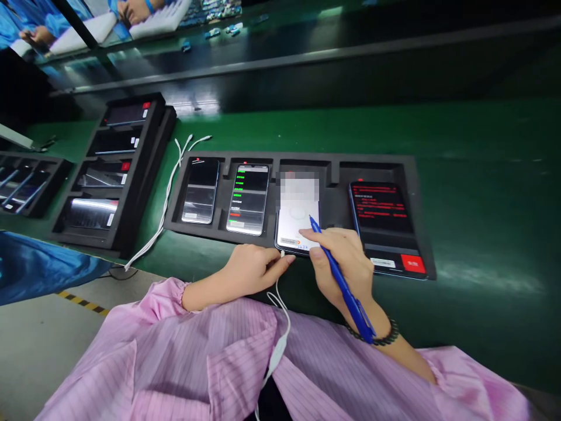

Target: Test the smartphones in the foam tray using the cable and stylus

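My left hand [249, 268] grips the plug end of a white charging cable [284, 313] at the lower edge of a lit smartphone [293, 225]. That phone has a white screen, partly covered by a blurred patch. My right hand [346, 266] holds a blue pen [339, 278], its tip pointing up and left over the screen. The right index fingertip is at the lower part of the screen; whether it touches cannot be made out. The phone sits in a black foam tray [335, 158]. To its right is a phone with red text [381, 219].
Left in the tray lie a phone with green text [248, 199] and a dark-screened phone [200, 193]. White cables [164, 204] run beside stacked phone trays [153, 140]. Another tray [56, 169] stands far left. Across the bench are other people's hands [135, 9] and blue sleeves.
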